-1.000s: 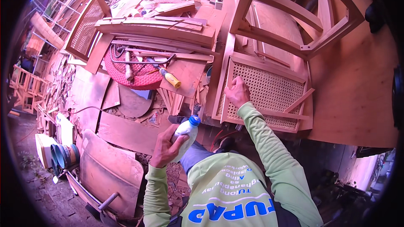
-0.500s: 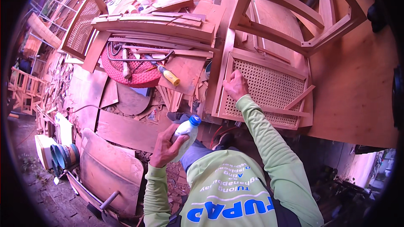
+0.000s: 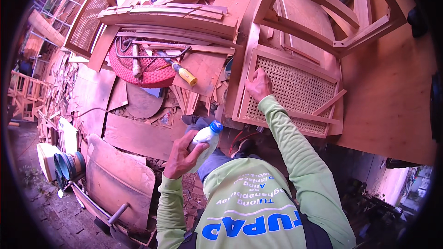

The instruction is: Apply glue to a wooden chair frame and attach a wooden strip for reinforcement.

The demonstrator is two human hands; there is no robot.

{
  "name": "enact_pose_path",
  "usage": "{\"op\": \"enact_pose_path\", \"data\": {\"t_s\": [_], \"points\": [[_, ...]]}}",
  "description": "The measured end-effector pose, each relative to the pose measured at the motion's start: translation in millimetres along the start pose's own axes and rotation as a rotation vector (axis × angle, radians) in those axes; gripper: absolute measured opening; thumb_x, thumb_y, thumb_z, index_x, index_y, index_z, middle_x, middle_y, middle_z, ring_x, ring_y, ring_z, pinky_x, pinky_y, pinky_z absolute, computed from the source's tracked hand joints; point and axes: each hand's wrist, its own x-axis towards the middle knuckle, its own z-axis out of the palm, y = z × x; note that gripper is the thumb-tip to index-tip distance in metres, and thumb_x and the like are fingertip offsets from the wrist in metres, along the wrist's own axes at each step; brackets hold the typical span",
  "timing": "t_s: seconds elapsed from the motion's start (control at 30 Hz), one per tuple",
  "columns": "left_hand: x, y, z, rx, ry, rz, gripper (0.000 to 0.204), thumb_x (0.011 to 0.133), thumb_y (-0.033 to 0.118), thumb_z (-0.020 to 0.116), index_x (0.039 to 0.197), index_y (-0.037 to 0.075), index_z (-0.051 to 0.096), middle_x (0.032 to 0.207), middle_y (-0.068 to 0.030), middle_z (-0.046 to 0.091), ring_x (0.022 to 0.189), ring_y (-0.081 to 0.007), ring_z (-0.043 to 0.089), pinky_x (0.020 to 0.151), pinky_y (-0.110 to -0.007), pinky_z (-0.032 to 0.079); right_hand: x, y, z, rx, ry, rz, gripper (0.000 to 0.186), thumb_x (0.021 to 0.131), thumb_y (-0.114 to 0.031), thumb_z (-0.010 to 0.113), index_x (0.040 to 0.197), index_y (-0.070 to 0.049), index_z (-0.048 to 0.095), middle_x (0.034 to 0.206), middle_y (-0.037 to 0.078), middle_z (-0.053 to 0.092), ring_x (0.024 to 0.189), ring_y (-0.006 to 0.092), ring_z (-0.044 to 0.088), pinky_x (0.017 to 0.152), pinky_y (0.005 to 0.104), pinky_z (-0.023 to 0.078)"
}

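Bottle (image 3: pixel 207 136) in left fingers (image 3: pixel 199 149) | right fingers (image 3: pixel 253 85) at cane panel (image 3: pixel 300 90)

pale green long-sleeved shirt (image 3: pixel 224 184), blue and white lettering (image 3: pixel 253 225), blue trousers (image 3: pixel 216 160)

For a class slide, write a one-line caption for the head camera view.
Left hand gripping a blue-capped bottle, right hand over the left side of a framed cane panel.

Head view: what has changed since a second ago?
The view shifted slightly, so the cane panel sits higher in the picture. Nothing was taken up or let go: the left hand still grips the blue-capped bottle, and the right hand stays at the panel's left side.
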Motion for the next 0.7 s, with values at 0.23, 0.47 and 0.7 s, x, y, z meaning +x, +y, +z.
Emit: {"op": "enact_pose_path", "data": {"t_s": [0.23, 0.47, 0.7], "points": [[0.9, -2.2, 1.5, -0.001, 0.021, 0.026, 0.024, 0.094, 0.015, 0.073, 0.11, -0.001, 0.065, 0.085, -0.0084, 0.066, 0.077, -0.0133, 0.061, 0.073, -0.031, 0.05, -2.2, -3.4, 0.1, -0.044, 0.031, -0.042, 0.031, 0.079, -0.022, 0.074, 0.092, -0.001, 0.054, 0.082, 0.019, 0.065, 0.08, 0.0354, 0.066, 0.077, 0.0458, 0.053], [-1.0, -7.0, 4.0, 0.012, 0.004, 0.037, 0.024, 0.095, 0.017, 0.073, 0.109, -0.001, 0.064, 0.085, -0.0099, 0.066, 0.076, -0.0147, 0.062, 0.072, -0.031, 0.05, -0.1, 6.1, 15.3, -0.118, 0.068, -0.022, 0.032, 0.081, -0.02, 0.074, 0.096, 0.001, 0.056, 0.089, 0.023, 0.067, 0.088, 0.0396, 0.068, 0.083, 0.0484, 0.054], [-2.1, 3.2, 4.2, 0.002, -0.017, -0.007, 0.023, 0.094, 0.014, 0.07, 0.109, -0.002, 0.064, 0.087, -0.0052, 0.063, 0.079, -0.0121, 0.057, 0.073, -0.03, 0.048, -6.6, -5.2, 15.5, -0.135, 0.078, -0.011, 0.038, 0.084, -0.017, 0.074, 0.107, 0.005, 0.054, 0.104, 0.028, 0.065, 0.097, 0.0429, 0.067, 0.087, 0.0497, 0.054]]}}
